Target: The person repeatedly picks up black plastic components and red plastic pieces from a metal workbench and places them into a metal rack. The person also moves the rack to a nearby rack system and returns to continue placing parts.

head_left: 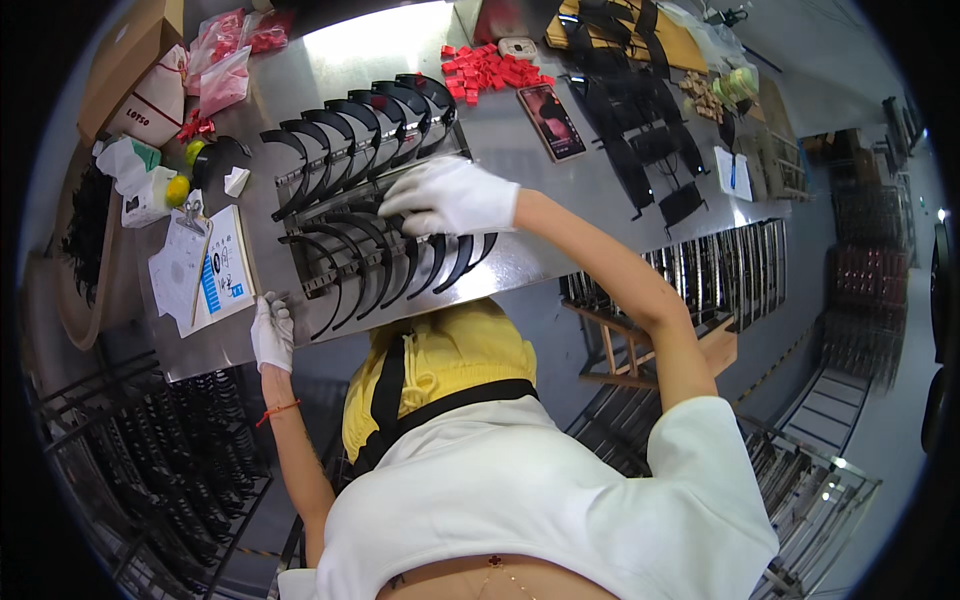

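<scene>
My right hand [452,198], in a white glove, reaches over a metal rack [292,212] that holds two rows of curved black strips. Its fingers are bent and a little apart, close to the inner ends of the near row [362,250]; I see nothing held in them. The far row of curved black strips [335,140] stands just beyond. Also gloved in white, my left hand [272,333] is at the near table edge, by the corner of a clipboard [232,275] with papers and a pen. Its fingers are curled closed, and what they grip, if anything, is hidden.
Red small parts [490,72] lie in a heap behind the rack, beside a phone [552,122]. Flat black pieces [655,147] spread over the right side of the table [530,215]. At the left are a cardboard box [130,60] and tissues [145,195]. Metal racks [690,280] stand below the table.
</scene>
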Tool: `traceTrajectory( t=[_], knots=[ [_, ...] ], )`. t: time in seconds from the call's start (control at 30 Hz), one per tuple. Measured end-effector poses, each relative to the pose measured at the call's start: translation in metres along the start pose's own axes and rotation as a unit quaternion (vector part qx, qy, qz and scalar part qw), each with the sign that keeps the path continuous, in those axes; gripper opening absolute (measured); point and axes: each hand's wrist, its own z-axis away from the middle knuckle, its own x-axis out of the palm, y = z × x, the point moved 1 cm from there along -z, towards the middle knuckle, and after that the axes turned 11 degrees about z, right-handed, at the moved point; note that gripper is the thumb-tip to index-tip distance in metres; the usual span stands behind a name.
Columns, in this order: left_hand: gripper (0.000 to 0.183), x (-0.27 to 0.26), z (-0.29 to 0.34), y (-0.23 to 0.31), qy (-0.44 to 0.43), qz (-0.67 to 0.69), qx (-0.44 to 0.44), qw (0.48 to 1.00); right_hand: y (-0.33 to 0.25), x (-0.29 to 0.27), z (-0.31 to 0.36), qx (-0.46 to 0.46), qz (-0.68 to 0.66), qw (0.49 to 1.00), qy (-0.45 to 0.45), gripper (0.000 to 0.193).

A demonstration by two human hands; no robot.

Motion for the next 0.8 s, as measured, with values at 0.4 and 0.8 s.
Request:
traceTrajectory(
  t=[0.4,0.8],
  knots=[
    [0.031,0.025,0.012,0.002,0.084,-0.214,0.041,0.972,0.017,0.038,0.001,-0.082,0.099,0.991,-0.025,0.054],
    [0.037,0.035,0.024,-0.001,0.063,-0.251,0.145,0.955,0.019,0.042,0.0,-0.017,0.176,0.977,-0.121,0.072]
  ],
)
